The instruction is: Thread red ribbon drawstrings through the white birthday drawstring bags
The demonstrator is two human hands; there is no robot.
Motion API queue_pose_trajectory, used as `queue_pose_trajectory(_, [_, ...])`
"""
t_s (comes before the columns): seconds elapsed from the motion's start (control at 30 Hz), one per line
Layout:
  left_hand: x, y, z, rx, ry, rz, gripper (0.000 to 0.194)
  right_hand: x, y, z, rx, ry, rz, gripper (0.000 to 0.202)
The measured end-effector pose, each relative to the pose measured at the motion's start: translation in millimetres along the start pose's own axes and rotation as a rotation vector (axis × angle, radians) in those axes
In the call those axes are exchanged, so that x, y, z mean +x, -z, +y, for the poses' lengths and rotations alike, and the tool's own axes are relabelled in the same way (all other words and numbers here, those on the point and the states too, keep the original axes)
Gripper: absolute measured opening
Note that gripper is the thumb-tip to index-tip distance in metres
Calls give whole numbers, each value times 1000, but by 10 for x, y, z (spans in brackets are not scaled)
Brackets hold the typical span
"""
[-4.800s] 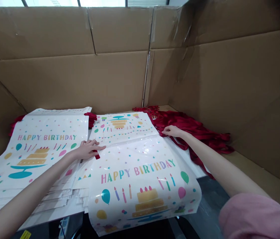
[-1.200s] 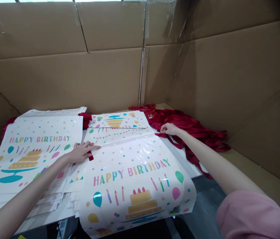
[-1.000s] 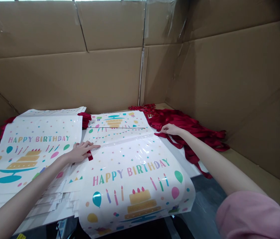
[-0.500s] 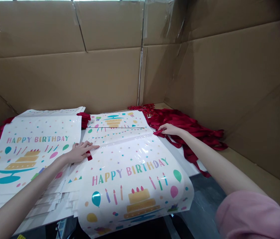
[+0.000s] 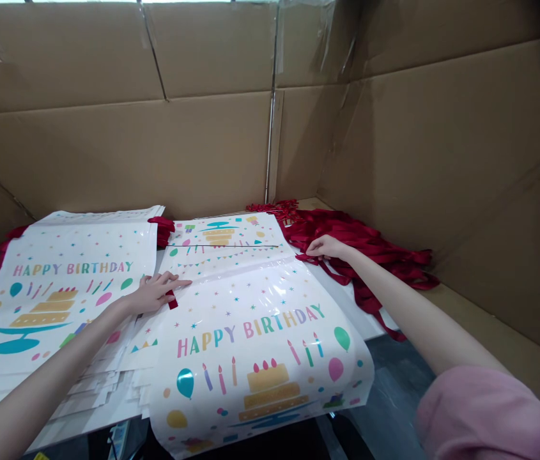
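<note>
A printed Happy Birthday sheet [image 5: 260, 300] lies before me, its near end curling over the table edge. A fold runs across it, with a thin dark rod [image 5: 231, 246] lying beyond. My left hand [image 5: 154, 292] rests at the sheet's left edge, fingers stretched out and the index fingertip on the sheet. A short red ribbon end [image 5: 172, 300] pokes out beside that hand. At the right end of the fold, my right hand [image 5: 326, 248] pinches a red ribbon [image 5: 302, 257]. The ribbon's course inside the fold is hidden.
To the left lies a stack of similar printed sheets [image 5: 73, 249] with red ribbon bunches [image 5: 163, 230] at its sides. A heap of red ribbons [image 5: 360, 239] fills the back right. Cardboard walls [image 5: 202, 147] enclose the back and sides.
My right hand has shifted very slightly at the ribbon by the sheet's right edge. The left hand and the sheet look the same.
</note>
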State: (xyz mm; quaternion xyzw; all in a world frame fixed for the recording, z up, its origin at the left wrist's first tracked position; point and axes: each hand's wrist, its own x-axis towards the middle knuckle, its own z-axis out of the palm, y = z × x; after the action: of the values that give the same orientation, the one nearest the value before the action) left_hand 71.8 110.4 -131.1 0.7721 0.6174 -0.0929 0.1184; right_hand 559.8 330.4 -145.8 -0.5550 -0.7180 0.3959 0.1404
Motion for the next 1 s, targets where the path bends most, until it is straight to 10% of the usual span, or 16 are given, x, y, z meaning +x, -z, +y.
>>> queue_pose_trajectory(1.0, [-19, -18, 8, -68, 25, 76, 62, 113, 7, 218, 21, -61, 104, 19])
